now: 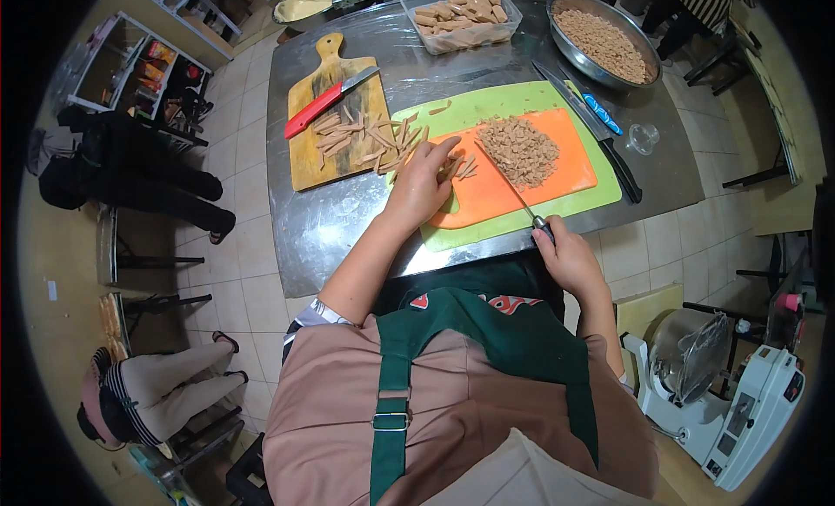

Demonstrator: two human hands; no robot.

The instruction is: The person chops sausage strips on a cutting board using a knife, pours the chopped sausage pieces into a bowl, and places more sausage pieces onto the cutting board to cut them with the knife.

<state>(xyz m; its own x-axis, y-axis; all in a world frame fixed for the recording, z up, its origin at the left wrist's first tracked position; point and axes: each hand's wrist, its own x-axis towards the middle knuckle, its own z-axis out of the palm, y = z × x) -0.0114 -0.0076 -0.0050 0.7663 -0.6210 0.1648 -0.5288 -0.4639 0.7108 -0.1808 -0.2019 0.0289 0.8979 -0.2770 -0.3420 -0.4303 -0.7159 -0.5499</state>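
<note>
My right hand (570,258) is closed around the black handle of a kitchen knife (513,186), whose blade slants over the orange cutting board (570,158). The blade lies along the near left side of a heap of small chopped brown pieces (522,151). My left hand (422,184) rests at the board's left edge with fingers apart, touching light-brown strips (465,167). More strips (352,140) spread over a wooden board (309,162). A red-handled knife (317,110) lies on that board. Under the orange board is a larger green board (452,236).
A plastic tub (461,43) of brown pieces and a steel bowl (557,36) of chopped bits stand at the back of the metal table (313,236). A black-handled knife (622,171) lies at right. People stand at left; a white machine (748,419) is lower right.
</note>
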